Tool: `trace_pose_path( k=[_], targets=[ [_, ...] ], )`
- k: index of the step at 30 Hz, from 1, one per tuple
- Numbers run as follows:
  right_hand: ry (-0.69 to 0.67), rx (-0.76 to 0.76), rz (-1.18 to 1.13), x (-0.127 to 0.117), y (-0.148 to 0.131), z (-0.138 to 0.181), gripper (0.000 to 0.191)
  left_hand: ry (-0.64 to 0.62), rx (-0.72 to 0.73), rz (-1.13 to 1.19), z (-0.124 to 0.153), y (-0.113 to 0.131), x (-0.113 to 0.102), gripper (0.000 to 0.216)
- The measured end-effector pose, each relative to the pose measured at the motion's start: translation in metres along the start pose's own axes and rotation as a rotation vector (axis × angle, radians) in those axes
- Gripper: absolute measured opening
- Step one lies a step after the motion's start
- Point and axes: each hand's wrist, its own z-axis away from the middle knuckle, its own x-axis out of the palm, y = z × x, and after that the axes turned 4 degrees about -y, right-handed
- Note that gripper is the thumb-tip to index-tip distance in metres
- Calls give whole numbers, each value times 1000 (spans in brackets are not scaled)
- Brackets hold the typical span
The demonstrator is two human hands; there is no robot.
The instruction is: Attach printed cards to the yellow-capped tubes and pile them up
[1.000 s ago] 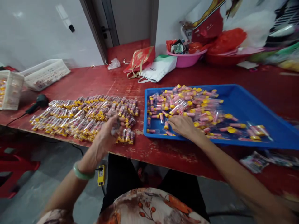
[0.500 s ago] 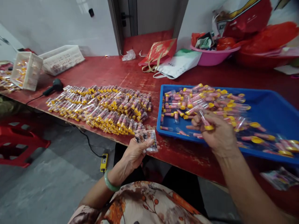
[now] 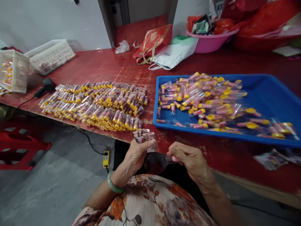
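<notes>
Several printed wrappers (image 3: 144,137) are being clamped by left hand's fingers (image 3: 148,144); before the blue tray (image 3: 270,95), right hand's fingers (image 3: 184,154) are pinching one blurred tube (image 3: 174,159).

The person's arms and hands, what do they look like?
The left hand is gloveless, with a smooth, round, pale green bangle on its wrist and a pale, patterned sleeve farther up. The right hand is gloveless too, with no bangle; no sleeve shows on that arm.

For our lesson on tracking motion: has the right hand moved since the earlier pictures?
Yes: judged against the blue tray, the right hand has moved nearer, from over it to outside its near rim.
</notes>
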Motion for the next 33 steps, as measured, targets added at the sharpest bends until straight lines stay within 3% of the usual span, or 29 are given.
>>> trace_pose_path(
  k=[4,8,15,18,22,27,33],
  targets=[
    [18,102,11,10,1,-3,34,-7,-25,-56,1,-10,6,36],
    [-28,80,79,12,-2,-6,23,-23,-63,-135,1,-16,10,32],
    [54,80,-34,-6,7,-2,32,23,-98,-126,-6,-17,8,35],
    [-16,39,-142,-18,13,10,32,44,-89,-87,-8,-16,11,35],
    [-77,-138,31,-26,11,28,20,56,-77,-35,-9,-16,15,33],
    [96,-550,445,-12,4,32,12,90,-102,12,-9,-17,17,38],
    [315,-822,690,7,12,25,27,110,-139,62,-4,-16,18,37]
  ],
)
